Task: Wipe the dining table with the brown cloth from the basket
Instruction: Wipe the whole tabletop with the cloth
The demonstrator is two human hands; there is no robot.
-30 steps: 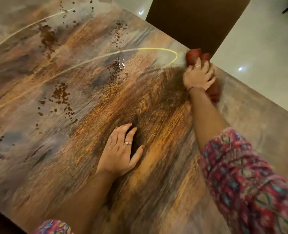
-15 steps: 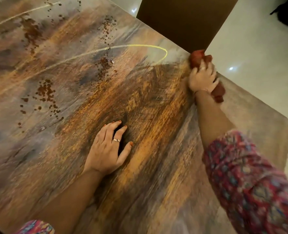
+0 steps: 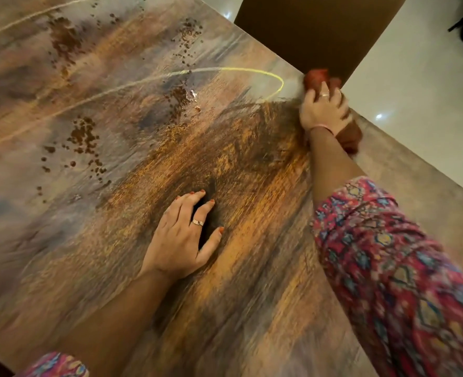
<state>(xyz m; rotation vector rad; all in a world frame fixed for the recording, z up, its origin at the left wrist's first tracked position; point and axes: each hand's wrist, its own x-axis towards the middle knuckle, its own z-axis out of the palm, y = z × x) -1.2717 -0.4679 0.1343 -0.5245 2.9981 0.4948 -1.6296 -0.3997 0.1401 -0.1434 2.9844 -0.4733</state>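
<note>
Your right hand (image 3: 324, 110) has pushed the cloth (image 3: 316, 77) toward one o'clock, from a spot inside the table (image 3: 62, 254) edge out to the edge itself, beside the chair (image 3: 320, 31). Your left hand (image 3: 181, 238) has slid slightly toward seven o'clock in view.

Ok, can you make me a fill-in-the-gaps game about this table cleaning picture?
1. The right hand presses a brown ____ at the table edge.
2. The left hand lies ____ on the table, holding nothing.
3. Behind the cloth stands a brown ____.
4. The right arm wears a patterned ____.

Missing words: cloth; flat; chair; sleeve
</note>
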